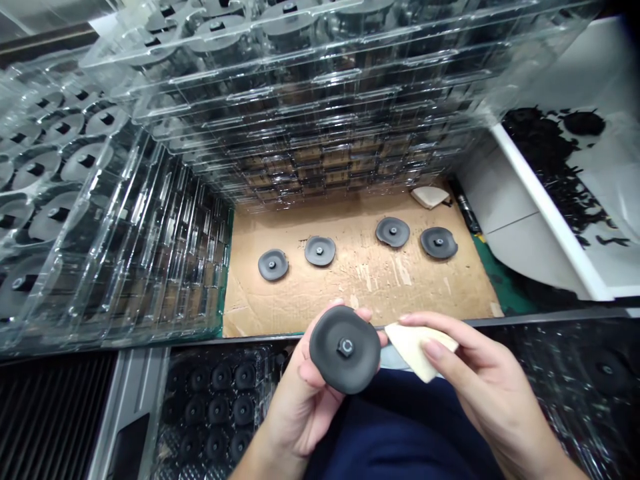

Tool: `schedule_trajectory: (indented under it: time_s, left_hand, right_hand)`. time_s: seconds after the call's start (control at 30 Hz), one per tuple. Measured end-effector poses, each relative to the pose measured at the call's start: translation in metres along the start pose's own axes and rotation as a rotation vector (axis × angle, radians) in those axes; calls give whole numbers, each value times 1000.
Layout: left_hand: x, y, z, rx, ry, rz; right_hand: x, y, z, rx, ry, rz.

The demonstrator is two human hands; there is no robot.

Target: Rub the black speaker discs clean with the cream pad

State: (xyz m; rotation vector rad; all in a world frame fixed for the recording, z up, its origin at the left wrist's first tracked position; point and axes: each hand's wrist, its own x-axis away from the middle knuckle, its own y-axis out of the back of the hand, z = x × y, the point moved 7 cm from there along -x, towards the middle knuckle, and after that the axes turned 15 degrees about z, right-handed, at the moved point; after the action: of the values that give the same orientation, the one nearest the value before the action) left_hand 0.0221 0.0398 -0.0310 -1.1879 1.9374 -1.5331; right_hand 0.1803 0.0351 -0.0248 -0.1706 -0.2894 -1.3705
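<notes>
My left hand (315, 400) grips a dark grey round disc (330, 370) with a small raised hub at its centre, its dished face turned up toward me. In my right hand (480, 373) is a cream-coloured, wedge-shaped pad (417, 347), pinched between thumb and fingers. The pad's pointed tip is close to the disc's right edge; whether they touch I cannot tell. Beyond both hands, several similar discs lie on a cardboard sheet (280, 307), among them a left one (280, 267) and a far right one (430, 248).
Stacked clear plastic trays (320, 100) holding discs rise behind the cardboard, with another stack (165, 253) at left. A second wedge pad (430, 196) and a black cutter-like tool (466, 210) lie at the back right. The white bin (540, 207) holds black scraps (545, 153).
</notes>
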Motion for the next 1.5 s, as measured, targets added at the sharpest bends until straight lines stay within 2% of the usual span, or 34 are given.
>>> schedule_trajectory:
  time_s: [0.2,0.53,1.03,1.1,1.2,1.27,1.37,1.43,1.5]
  left_hand:
    - [-1,1,-1,16,2,-6]
    - [0,3,0,22,-7,-3]
    - [3,5,1,1,5,-29]
    - [3,6,2,-8,22,-45]
    - [1,7,3,-23,25,-68]
    - [0,6,2,-30,4,-68]
    - [2,10,5,-58,17,-94]
    - [5,18,6,-100,21,-158]
    - [7,26,6,-130,12,-224]
  right_hand:
    - [0,-1,4,6,42,26]
    - [-1,-2,0,15,10,15]
    - [1,-1,-1,43,47,10]
    - [2,0,5,68,80,-3]
    - [2,1,27,205,176,-22]
    - [-1,-7,51,369,323,38]
    - [-4,-33,83,558,634,250]
    - [-11,-47,88,645,664,368]
    - [-20,-55,87,726,585,379]
